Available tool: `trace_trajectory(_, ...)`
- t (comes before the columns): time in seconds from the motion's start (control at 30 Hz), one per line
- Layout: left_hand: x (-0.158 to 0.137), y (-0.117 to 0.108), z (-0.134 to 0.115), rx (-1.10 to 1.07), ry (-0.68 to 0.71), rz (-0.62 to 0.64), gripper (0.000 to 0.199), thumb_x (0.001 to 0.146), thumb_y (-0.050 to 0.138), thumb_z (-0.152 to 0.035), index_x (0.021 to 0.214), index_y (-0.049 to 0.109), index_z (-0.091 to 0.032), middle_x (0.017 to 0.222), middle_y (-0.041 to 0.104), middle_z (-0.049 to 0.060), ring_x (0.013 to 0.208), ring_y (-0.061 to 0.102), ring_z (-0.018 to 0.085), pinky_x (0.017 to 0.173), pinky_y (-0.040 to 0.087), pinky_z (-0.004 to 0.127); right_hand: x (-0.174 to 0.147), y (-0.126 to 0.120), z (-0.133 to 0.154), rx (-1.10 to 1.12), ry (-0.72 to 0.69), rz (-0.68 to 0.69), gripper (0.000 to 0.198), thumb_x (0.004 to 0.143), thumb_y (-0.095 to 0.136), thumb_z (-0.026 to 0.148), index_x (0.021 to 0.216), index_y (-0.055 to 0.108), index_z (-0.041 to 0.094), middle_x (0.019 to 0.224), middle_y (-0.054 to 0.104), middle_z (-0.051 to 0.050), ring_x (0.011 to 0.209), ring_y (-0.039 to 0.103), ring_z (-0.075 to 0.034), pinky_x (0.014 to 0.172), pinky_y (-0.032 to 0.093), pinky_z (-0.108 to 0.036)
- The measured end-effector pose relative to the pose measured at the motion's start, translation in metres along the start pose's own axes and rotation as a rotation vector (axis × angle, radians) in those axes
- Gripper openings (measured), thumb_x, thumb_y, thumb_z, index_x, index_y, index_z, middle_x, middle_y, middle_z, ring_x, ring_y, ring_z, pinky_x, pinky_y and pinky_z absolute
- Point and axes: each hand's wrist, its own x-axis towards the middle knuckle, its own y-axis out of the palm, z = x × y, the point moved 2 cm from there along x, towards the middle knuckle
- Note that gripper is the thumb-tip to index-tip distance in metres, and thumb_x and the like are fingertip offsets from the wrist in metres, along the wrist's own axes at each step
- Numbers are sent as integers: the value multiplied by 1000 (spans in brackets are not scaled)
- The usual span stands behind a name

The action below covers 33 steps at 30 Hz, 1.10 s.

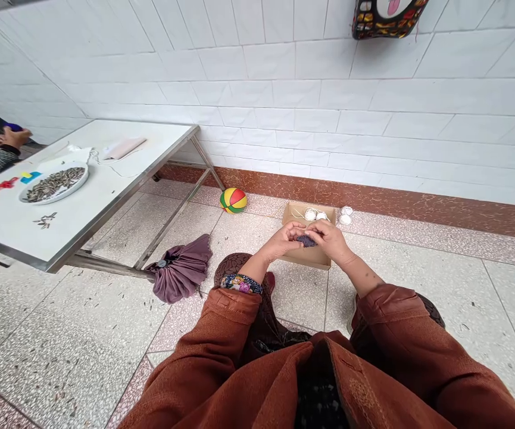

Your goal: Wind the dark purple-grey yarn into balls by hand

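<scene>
Between my two hands is a small ball of dark grey-purple yarn (306,241). My left hand (285,239) has its fingers curled round the ball's left side. From the other side my right hand (330,239) pinches its top and right part, with the fingertips partly hidden. Both hands are above an open cardboard box (306,257) on the floor. Inside the box, behind my hands, lie white yarn balls (310,214) with a loose strand. More white balls (345,218) rest on the floor just right of the box.
A white table (118,149) at left bears a plate of sunflower seeds (88,173). A striped ball (233,201) lies by the wall. Purple cloth (183,268) hangs near the table leg. Another person's hands (13,138) hold something blue at far left.
</scene>
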Motion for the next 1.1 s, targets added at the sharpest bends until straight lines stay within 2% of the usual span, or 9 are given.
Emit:
trace_trajectory(0.1,-3,5,-4,-100,-22,75,56,66,87,-21,117,64,-21,103,70,5,86,65,14,80,49,28,0,3,-9,45,93,-57,20,95,60,36,82,67,23,79,68,-4,76,62,-21,73,51,-34)
trace_trajectory(0.17,-3,5,-4,-151,-43,44,52,66,87,-24,114,65,-19,107,70,7,83,66,14,78,50,29,-3,10,-12,69,150,-60,21,94,57,35,81,66,22,76,67,-3,71,60,-20,67,49,-32)
trace_trajectory(0.27,-2,1,-2,-225,-50,-52,50,63,89,-23,106,65,-17,103,70,6,82,69,15,80,51,31,-9,21,-11,77,176,-18,20,95,54,33,83,65,22,77,67,-3,70,60,-19,66,48,-31)
trace_trajectory(0.4,1,-7,4,-195,-39,-144,46,63,83,-20,104,63,-16,93,68,1,78,68,13,76,49,28,-18,31,-2,26,87,78,16,97,52,28,91,65,22,85,69,-5,79,63,-21,73,50,-32)
trace_trajectory(0.57,3,-12,7,-18,-53,-272,34,65,74,-16,96,62,-15,80,65,-2,66,58,8,69,46,25,-21,26,12,-18,-47,177,14,99,52,25,97,66,23,92,69,-6,87,65,-22,80,51,-35)
trace_trajectory(0.7,2,-7,8,77,-56,-190,32,65,77,-16,94,63,-15,85,66,0,71,60,11,70,47,26,-16,18,14,-31,-62,146,15,100,53,27,95,66,23,91,66,-6,84,64,-21,76,51,-34)
trace_trajectory(0.83,2,-5,10,37,-55,-104,37,69,82,-24,100,63,-14,89,69,3,77,65,14,78,51,31,-12,15,10,-5,-59,99,16,100,52,29,92,65,23,90,65,-6,84,63,-22,77,52,-35)
trace_trajectory(0.97,2,-6,12,-50,-75,-80,42,72,84,-35,102,65,-14,97,69,5,81,68,15,83,52,34,-13,13,9,-11,-78,89,19,102,51,30,95,66,22,90,66,-7,84,63,-22,78,52,-35)
trace_trajectory(1.1,1,-6,11,1,-107,-73,44,72,85,-37,102,65,-13,98,69,6,81,68,14,83,52,33,-13,8,9,-135,-99,122,21,104,50,32,97,69,22,95,67,-8,85,64,-22,76,51,-34)
